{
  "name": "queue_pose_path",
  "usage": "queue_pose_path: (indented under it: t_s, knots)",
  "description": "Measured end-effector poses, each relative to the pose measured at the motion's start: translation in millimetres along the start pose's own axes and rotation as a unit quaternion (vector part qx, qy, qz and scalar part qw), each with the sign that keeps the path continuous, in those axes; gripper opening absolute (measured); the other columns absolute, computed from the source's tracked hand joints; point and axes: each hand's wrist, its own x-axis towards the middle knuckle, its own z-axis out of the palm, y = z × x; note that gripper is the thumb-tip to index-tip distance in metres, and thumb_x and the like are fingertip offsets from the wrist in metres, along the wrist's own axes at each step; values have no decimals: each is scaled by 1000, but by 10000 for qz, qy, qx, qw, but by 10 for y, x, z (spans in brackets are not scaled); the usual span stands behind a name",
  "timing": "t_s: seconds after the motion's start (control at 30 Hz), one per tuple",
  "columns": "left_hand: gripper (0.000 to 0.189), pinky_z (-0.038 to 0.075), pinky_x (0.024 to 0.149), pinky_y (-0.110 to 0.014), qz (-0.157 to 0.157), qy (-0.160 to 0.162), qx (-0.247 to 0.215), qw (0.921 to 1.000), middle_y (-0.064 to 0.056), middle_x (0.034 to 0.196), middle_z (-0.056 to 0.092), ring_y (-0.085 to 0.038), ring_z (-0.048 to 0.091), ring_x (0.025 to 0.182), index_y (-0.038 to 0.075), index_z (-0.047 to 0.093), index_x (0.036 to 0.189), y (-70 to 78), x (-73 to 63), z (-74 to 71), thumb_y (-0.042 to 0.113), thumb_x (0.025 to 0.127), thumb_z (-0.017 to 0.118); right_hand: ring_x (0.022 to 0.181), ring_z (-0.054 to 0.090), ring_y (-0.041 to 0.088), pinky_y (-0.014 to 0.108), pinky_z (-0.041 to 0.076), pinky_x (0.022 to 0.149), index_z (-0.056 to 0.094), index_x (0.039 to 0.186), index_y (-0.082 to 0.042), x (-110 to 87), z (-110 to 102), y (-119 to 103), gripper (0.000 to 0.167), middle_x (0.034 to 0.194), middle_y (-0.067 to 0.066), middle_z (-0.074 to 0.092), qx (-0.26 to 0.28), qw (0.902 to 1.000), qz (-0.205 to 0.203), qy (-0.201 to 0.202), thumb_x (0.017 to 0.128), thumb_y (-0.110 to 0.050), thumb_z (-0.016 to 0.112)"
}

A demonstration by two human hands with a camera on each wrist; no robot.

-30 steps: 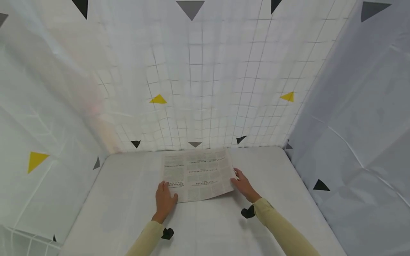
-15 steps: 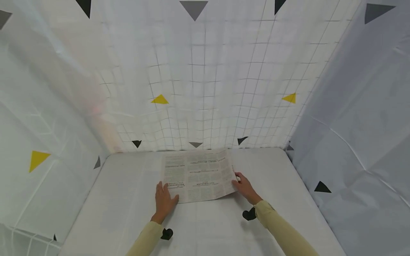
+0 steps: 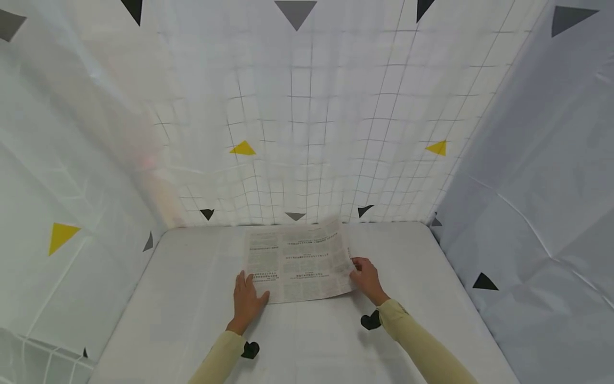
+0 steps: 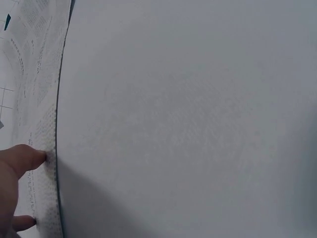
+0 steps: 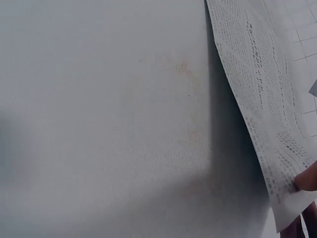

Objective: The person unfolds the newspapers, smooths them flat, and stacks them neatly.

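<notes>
A printed newspaper sheet (image 3: 302, 266) lies near the back of the white table, its right side lifted a little. My left hand (image 3: 247, 301) rests on its near left corner, fingers extended; in the left wrist view the thumb (image 4: 32, 157) touches the paper (image 4: 47, 99) near the edge. At the right edge my right hand (image 3: 369, 280) pinches the sheet. The right wrist view shows the thumb (image 5: 308, 179) on top of the newspaper (image 5: 257, 89) and fingers (image 5: 294, 229) beneath it, with a shadow under the raised edge.
The white table (image 3: 192, 320) meets a gridded white back sheet (image 3: 307, 160) just behind the newspaper. White sheeting (image 3: 542, 213) walls the right side, and more sheeting (image 3: 38, 176) stands at the left. Black, grey and yellow triangles mark the walls.
The right part of the newspaper has risen and curved more, its far right corner now standing higher. My right hand's fingers have drawn in on the edge. My left hand stays in place.
</notes>
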Motion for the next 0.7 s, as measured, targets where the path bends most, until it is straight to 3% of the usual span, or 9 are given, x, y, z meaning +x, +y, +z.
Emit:
queue_pose_path:
  t_s: [0.17,0.4,0.7]
  knots:
    - [77,19,124,-68,106,54,-54,9999,-38,161,21,-54,19,152,-14,37,145,-51,-2,32,20,88,74,105,70,37,51,56,89,67,119,8,-14,-3,-29,32,115,27,74,82,9997,211,-119,88,2,62]
    - [78,21,123,-68,223,248,-245,9991,-38,161,21,-53,20,151,-15,35,146,-52,-38,44,18,87,75,97,72,30,39,57,80,68,117,4,4,-23,10,27,110,23,76,183,9990,290,-283,91,1,63]
    - [92,14,128,-63,-58,-13,-480,9988,-33,167,12,-50,13,156,-15,18,156,-10,-63,4,19,91,74,112,70,33,40,58,88,66,124,3,-27,-41,78,27,122,23,72,877,9940,518,-388,99,-7,63]
